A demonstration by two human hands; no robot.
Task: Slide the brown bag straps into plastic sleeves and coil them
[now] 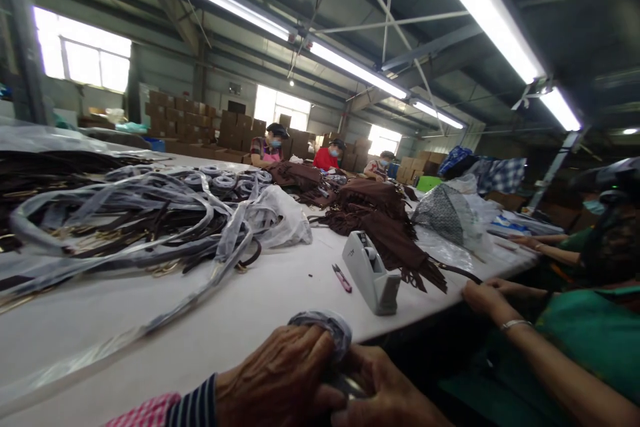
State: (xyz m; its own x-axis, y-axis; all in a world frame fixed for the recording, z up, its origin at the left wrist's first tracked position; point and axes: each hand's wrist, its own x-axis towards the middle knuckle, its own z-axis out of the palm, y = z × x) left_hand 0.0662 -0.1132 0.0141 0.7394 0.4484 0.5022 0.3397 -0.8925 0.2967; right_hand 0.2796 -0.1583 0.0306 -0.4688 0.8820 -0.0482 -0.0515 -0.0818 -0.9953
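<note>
Near the table's front edge, my left hand [280, 373] is closed over a coil of plastic-wrapped strap [343, 333]. My right hand [395, 390] pinches the lower side of that coil, where a shiny part shows between the hands; some of its fingers are hidden. Beyond the coil stand a grey tape dispenser [367, 273] and, lying flat to its left, small pink-handled thread snips [342, 278]. One long strap in clear plastic [200, 300] runs across the table on the left, out of a tangled pile of dark straps with metal hooks.
Brown fringed bags [375, 213] are heaped mid-table. Loose clear plastic [280, 217] and several rolled straps [225, 180] lie further left. At right, a co-worker in green [595, 327] handles a dark strap [457, 271]. Other people sit at the far side, before stacked cartons [180, 117].
</note>
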